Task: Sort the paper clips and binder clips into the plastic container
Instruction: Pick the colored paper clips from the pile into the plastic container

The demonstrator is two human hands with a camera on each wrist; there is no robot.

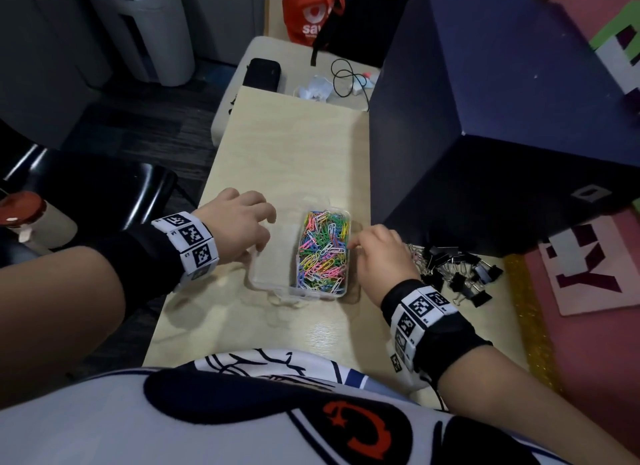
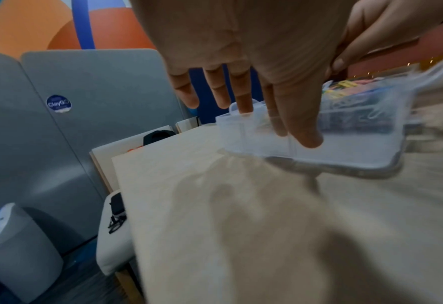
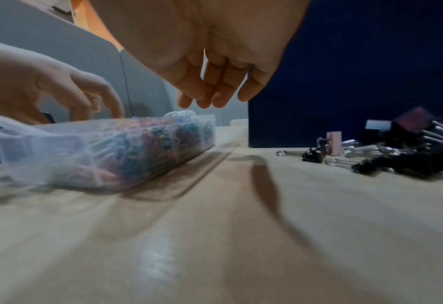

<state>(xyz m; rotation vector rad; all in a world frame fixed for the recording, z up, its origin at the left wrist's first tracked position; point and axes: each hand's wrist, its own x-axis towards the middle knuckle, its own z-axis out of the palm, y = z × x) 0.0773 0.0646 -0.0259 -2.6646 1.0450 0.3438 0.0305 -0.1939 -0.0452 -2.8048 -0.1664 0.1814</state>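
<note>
Here the plastic container (image 1: 273, 274) sits on the table (image 1: 294, 146) between the 2 hands; its right compartment is heaped with coloured paper clips (image 1: 323, 253), its left compartment looks empty. The left hand (image 1: 239, 229) rests on the empty side, fingers (image 2: 243, 96) fairly straight and spread, tips touching the wall and floor of that compartment, steadying rather than gripping. The right hand (image 1: 384, 256) hovers just beside the container's right wall, fingers loosely curled and close together, holding nothing that I can see. The binder clips (image 1: 457, 274) lie in 1 loose black pile on the table just to its right, none of them yet in the container.

The risk, to my eye: the paper clips stand level with the rim, so a nudge from either hand could spill them onto the table or into the empty side; the binder clips' wire handles look tangled, so lifting 1 may drag others.

Counts: 1 container with 2 visible compartments; paper clips far too many to count; binder clips perhaps 15, overlapping, so I cannot tell exactly.
</note>
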